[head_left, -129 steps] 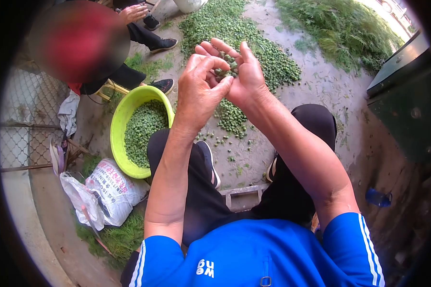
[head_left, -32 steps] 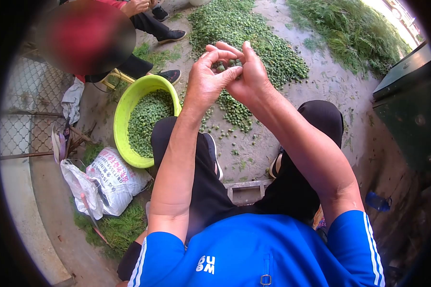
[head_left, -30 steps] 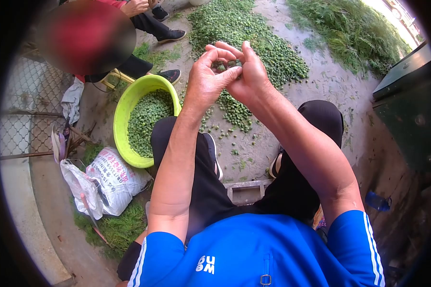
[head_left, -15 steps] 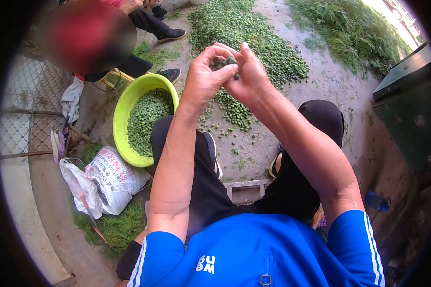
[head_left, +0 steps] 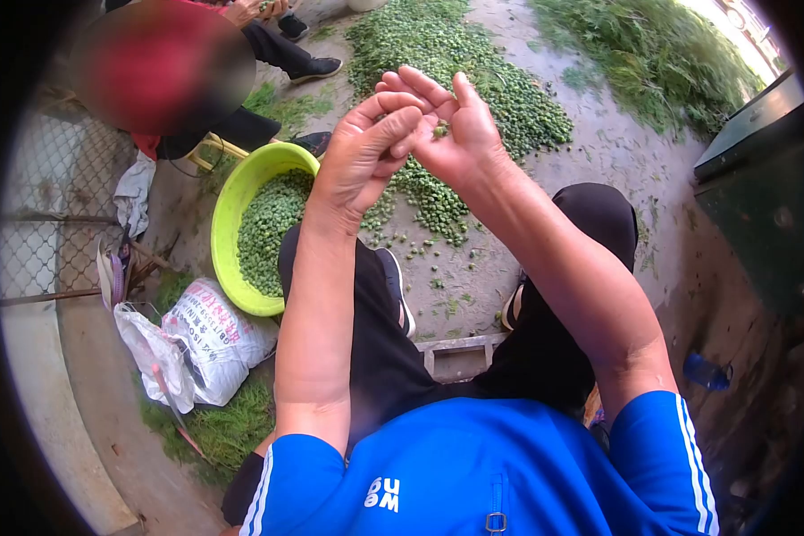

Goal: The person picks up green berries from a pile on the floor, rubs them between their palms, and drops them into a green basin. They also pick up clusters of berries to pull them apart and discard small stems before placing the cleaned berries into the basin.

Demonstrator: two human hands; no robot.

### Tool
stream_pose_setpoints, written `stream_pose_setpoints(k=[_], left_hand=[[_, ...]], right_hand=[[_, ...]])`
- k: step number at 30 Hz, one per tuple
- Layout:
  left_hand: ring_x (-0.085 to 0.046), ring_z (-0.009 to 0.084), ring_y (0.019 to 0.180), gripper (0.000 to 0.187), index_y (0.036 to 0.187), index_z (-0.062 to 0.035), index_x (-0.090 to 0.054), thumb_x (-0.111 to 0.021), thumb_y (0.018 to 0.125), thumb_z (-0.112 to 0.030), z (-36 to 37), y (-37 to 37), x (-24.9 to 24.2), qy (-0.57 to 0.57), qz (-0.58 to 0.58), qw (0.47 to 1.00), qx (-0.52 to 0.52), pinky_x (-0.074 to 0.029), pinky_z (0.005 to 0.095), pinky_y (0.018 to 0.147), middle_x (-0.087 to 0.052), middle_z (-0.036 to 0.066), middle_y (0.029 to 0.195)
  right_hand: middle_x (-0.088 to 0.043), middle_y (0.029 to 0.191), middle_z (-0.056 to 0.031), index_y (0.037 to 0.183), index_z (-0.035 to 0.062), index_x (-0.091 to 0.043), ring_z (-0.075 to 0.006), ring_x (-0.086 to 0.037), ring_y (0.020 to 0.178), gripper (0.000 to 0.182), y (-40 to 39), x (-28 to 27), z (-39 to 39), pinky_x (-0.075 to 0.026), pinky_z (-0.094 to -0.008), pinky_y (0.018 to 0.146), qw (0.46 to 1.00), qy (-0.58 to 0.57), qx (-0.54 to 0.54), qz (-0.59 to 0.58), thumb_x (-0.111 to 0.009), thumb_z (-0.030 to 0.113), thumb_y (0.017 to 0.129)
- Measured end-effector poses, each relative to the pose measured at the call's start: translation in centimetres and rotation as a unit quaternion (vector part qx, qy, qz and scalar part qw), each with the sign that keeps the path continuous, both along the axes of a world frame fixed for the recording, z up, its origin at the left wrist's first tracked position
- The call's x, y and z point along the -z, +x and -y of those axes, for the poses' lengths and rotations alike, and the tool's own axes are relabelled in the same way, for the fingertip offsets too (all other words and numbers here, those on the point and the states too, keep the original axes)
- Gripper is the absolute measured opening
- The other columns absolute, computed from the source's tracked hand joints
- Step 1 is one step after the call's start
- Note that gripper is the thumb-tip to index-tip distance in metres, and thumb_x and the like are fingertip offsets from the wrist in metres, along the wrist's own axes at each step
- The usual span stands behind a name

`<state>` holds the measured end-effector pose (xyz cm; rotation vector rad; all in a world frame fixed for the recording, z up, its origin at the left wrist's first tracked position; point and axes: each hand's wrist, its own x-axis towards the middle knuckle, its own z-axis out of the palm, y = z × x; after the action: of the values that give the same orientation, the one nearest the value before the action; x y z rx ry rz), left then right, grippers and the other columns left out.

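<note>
My left hand is curled closed, its thumb over the bent fingers, beside my right palm. What lies inside it is hidden now; half a second ago it held small green cones. My right hand is palm up, fingers stretched out, with one or two small green cones on the palm. Below and beyond both hands, a large heap of the same green cones spreads over the floor. To the left of my left forearm stands a lime-green tub, partly filled with green cones.
A white woven sack lies at left near cut greenery. Another person in red sits at upper left by a wire fence. Feathery green branches are piled at upper right, near a dark green metal box.
My left hand has moved slightly left and turned, its fingers curling closed around the cones that showed between my hands. My right palm has opened flatter, with fewer cones visible.
</note>
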<state>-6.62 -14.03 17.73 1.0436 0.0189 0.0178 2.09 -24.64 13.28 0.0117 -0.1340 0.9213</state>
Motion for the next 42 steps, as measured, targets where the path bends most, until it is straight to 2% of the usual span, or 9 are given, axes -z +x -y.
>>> stream_pose_setpoints(k=[2,6,11,24,27,30,34,37,42], left_hand=[[-0.041,-0.0014,0.058,0.018,0.103,-0.0039,-0.065,-0.067,0.086,-0.008,1.0,-0.1,-0.2,0.117,-0.010,0.992,-0.045,-0.025,0.0128,0.042,-0.061,-0.002,0.081],[-0.048,-0.0001,0.065,0.021,0.104,-0.0020,-0.066,-0.069,0.085,-0.008,2.1,-0.2,-0.6,0.247,0.011,0.964,-0.093,-0.034,0.0131,0.049,-0.063,0.000,0.085],[-0.056,0.0087,0.090,0.023,0.103,-0.0034,-0.067,-0.070,0.080,-0.004,2.0,-0.2,0.0,0.474,0.094,0.866,-0.126,-0.044,0.0245,0.083,-0.064,0.002,0.094],[-0.053,0.0046,0.082,0.013,0.092,-0.0045,-0.062,-0.067,0.080,-0.002,2.6,-0.2,-0.3,0.439,0.077,0.885,-0.134,-0.043,0.0197,0.074,-0.060,-0.001,0.089],[-0.050,0.0007,0.071,0.016,0.097,-0.0043,-0.060,-0.065,0.082,-0.001,1.8,-0.1,0.3,0.341,0.078,0.929,-0.116,-0.039,0.0145,0.058,-0.058,-0.002,0.085],[-0.041,0.0019,0.060,0.024,0.109,-0.0018,-0.054,-0.060,0.085,0.000,0.8,-0.3,-0.2,0.059,-0.004,0.998,-0.026,-0.026,0.0139,0.041,-0.049,-0.002,0.080],[-0.041,0.0065,0.065,0.026,0.113,0.0007,-0.049,-0.056,0.088,-0.001,-2.0,-0.9,-1.0,-0.266,-0.023,0.963,0.040,-0.028,0.0169,0.039,-0.043,0.008,0.097],[-0.042,0.0086,0.067,0.025,0.112,0.0009,-0.049,-0.055,0.088,0.000,-4.9,-2.7,-2.4,-0.362,-0.002,0.931,0.036,-0.027,0.0175,0.039,-0.042,0.009,0.097],[-0.048,0.0137,0.074,0.022,0.109,-0.0003,-0.053,-0.057,0.087,-0.002,-13.2,-8.4,-0.4,-0.183,-0.014,0.966,-0.181,-0.032,0.0198,0.042,-0.049,0.012,0.100]], right_hand=[[-0.047,0.132,-0.0239,0.130,-0.0077,-0.043,-0.0332,-0.044,0.125,0.068,-1.1,-1.6,0.0,-0.032,-0.0442,0.111,0.991,-0.105,0.072,-0.036,-0.014,0.047,0.101],[-0.055,0.125,-0.0217,0.124,-0.0070,-0.049,-0.0306,-0.048,0.120,0.068,-1.1,-2.2,-0.1,-0.038,-0.0425,0.105,0.988,-0.127,0.087,-0.028,-0.017,0.048,0.101],[-0.050,0.131,-0.0218,0.133,-0.0064,-0.042,-0.0324,-0.045,0.125,0.070,-1.1,-2.2,-0.1,-0.033,-0.0439,0.110,0.973,-0.197,0.094,0.075,-0.012,0.048,0.100],[-0.053,0.130,-0.0196,0.132,-0.0044,-0.044,-0.0303,-0.048,0.123,0.068,-1.4,-2.6,0.0,-0.033,-0.0435,0.109,0.966,-0.209,0.105,0.113,-0.013,0.048,0.101],[-0.058,0.119,-0.0215,0.124,-0.0068,-0.049,-0.0293,-0.053,0.114,0.069,-1.2,-2.4,-0.2,-0.037,-0.0431,0.105,0.973,-0.176,0.122,0.089,-0.018,0.050,0.100],[-0.055,0.124,-0.0238,0.126,-0.0077,-0.047,-0.0332,-0.050,0.118,0.071,-1.0,-2.4,-0.1,-0.037,-0.0447,0.105,0.990,-0.105,0.091,0.022,-0.018,0.052,0.100],[-0.053,0.127,-0.0237,0.128,-0.0073,-0.045,-0.0336,-0.048,0.121,0.072,-0.9,-2.5,0.0,-0.032,-0.0461,0.108,0.990,-0.102,0.096,0.019,-0.017,0.053,0.099],[-0.051,0.130,-0.0238,0.130,-0.0069,-0.043,-0.0346,-0.045,0.125,0.072,-0.8,-2.8,0.6,-0.026,-0.0474,0.112,0.989,-0.116,0.086,0.037,-0.016,0.053,0.099],[-0.041,0.139,-0.0254,0.135,-0.0077,-0.037,-0.0379,-0.035,0.133,0.066,-0.9,-3.4,1.3,-0.025,-0.0486,0.115,0.981,-0.143,0.103,0.076,-0.016,0.046,0.101]])
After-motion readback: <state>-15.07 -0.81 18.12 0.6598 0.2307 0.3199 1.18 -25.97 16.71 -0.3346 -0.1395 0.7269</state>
